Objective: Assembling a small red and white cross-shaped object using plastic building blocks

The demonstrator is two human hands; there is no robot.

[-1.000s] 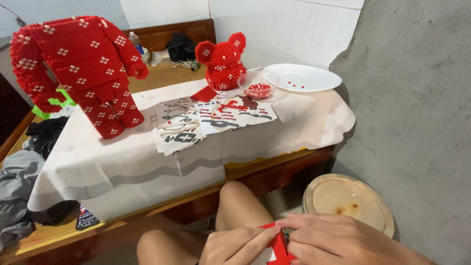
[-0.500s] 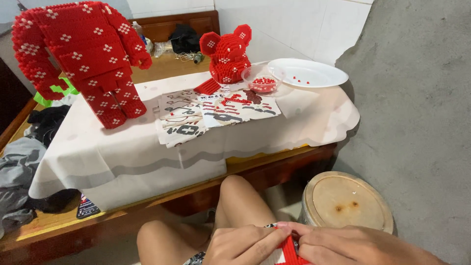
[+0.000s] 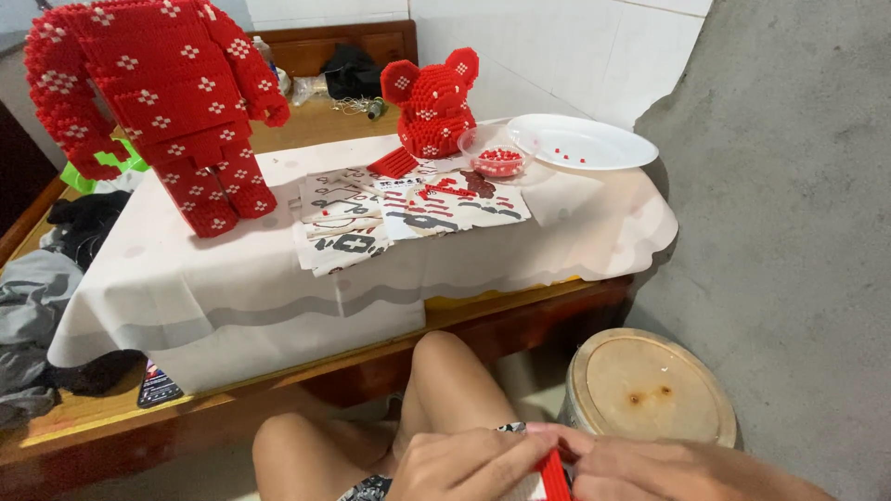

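White tiled walls and a grey concrete floor frame a low wooden bench [image 3: 278, 390] draped with one pale cloth [image 3: 232, 288]. From the head camera, the only view, two red block-built figures stand on that cloth: one large body figure [image 3: 158, 102] with white cross marks at the left, and one smaller bear head [image 3: 432, 102] with two round ears nearer the wall. Just beside the bear head lies one flat red brick piece [image 3: 393, 163]. A spread of printed instruction sheets [image 3: 408, 209] lies between the two figures, overlapping one another; their exact count cannot be told. One clear bowl [image 3: 497, 153] holds small red pieces, touching the rim of one white plate [image 3: 585, 139] on which a few loose red bits are scattered. One dark phone [image 3: 158, 385] lies on the bare wood at the bench's near edge, with grey and black clothing [image 3: 37, 306] heaped at the left. One round tin [image 3: 650, 390] with a tan lid stands on the floor by the person's bare knees.

At the bottom edge, the left hand [image 3: 469, 464] and right hand [image 3: 668, 473] meet, fingers pinched together on one narrow red strip [image 3: 555, 475] held upright between them above the lap.
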